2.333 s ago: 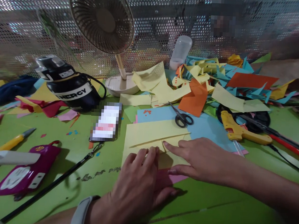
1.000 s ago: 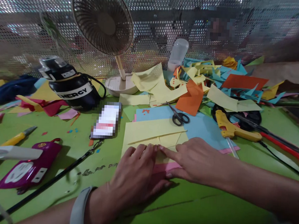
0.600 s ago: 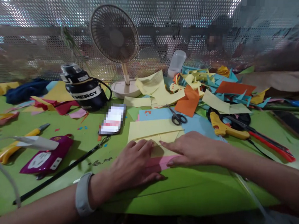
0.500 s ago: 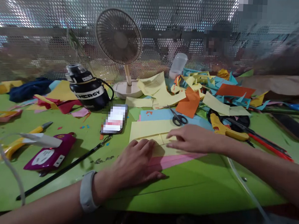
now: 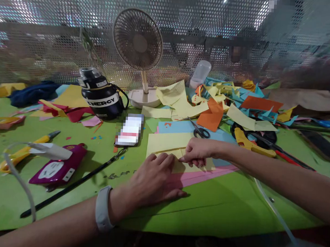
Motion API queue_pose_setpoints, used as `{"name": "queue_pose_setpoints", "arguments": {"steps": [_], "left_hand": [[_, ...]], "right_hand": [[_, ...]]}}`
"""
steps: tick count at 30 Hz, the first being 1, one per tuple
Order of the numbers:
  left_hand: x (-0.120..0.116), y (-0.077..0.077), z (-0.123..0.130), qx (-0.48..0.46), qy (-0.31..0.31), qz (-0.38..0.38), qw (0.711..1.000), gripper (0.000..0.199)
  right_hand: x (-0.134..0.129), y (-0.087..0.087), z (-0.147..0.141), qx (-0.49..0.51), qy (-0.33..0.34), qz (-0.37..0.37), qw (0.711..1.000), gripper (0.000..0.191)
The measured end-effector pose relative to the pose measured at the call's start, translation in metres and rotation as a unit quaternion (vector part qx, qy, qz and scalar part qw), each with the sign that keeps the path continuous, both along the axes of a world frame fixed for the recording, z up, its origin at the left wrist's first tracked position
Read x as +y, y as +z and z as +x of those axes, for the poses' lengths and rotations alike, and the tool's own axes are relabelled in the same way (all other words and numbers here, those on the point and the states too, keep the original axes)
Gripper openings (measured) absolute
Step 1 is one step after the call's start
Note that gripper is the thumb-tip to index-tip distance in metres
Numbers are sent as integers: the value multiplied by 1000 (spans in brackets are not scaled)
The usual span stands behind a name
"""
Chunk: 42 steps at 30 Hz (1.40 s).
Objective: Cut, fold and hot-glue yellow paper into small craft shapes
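My left hand [image 5: 153, 178] lies palm down on the paper stack, thumb spread away and the other fingers slightly bent. Beneath its fingertips is a pale yellow sheet [image 5: 164, 140] with a narrow folded strip along it. My right hand [image 5: 198, 153] is curled like a fist, its thumb tip touching the yellow sheet at the fold, close to my left fingertips. Nothing shows in that fist. Under the yellow sheet a pink sheet [image 5: 195, 178] sticks out toward me, and a light blue sheet [image 5: 178, 127] sticks out behind. Small black scissors [image 5: 200, 132] rest on the blue sheet.
A phone [image 5: 130, 129], dark bottle [image 5: 102, 98] and desk fan [image 5: 138, 41] stand or lie beyond my left hand. Paper scraps [image 5: 218, 100] heap at the back. A yellow glue gun [image 5: 249, 144] sits right; yellow-handled pliers [image 5: 27, 153] and a purple device [image 5: 59, 166] lie left.
My right hand has curled its fingers in from a looser, spread pose, and its thumb now touches the sheet. My left hand stays on the paper. The view has shifted slightly.
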State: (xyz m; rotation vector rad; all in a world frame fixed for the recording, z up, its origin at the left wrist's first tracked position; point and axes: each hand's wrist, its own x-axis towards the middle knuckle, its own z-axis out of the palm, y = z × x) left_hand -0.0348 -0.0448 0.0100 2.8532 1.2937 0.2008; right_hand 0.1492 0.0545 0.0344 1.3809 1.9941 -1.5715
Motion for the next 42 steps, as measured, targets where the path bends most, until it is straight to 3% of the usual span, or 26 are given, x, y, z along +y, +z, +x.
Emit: {"name": "queue_pose_setpoints", "arguments": {"steps": [8,12,14,16,18,21,23,25,33,40,42], "left_hand": [[-1,-2,-1,17,-5,17,1000,68],[2,7,-2,-11,1,-3,1000,60],[9,17,0,-42,34,-29,998,50],[18,25,4,-84,112,-65,988,44],[30,26,9,-113,164,-200,959,46],[47,19,13,-180,195,-426,865,44],[54,12,14,-197,203,-507,814,42],[59,8,12,-208,208,-544,786,42],[57,8,-15,-200,224,-552,778,50],[46,10,-26,-218,241,-546,772,50],[46,13,-25,-223,246,-535,777,52]], "right_hand": [[2,-1,12,-8,-5,1,1000,34],[2,0,12,-7,-4,-7,1000,32],[3,1,11,-15,-4,-10,1000,30],[3,2,10,-22,-5,-9,1000,27],[3,3,10,-18,-5,-7,1000,26],[4,1,11,-8,-7,-11,1000,27],[5,0,11,-5,-8,-18,1000,31],[5,-1,12,-5,-6,-24,1000,36],[4,-4,15,16,-13,-26,999,35],[-2,-8,17,53,-15,16,998,34],[-4,-3,17,72,-32,62,995,32]]}}
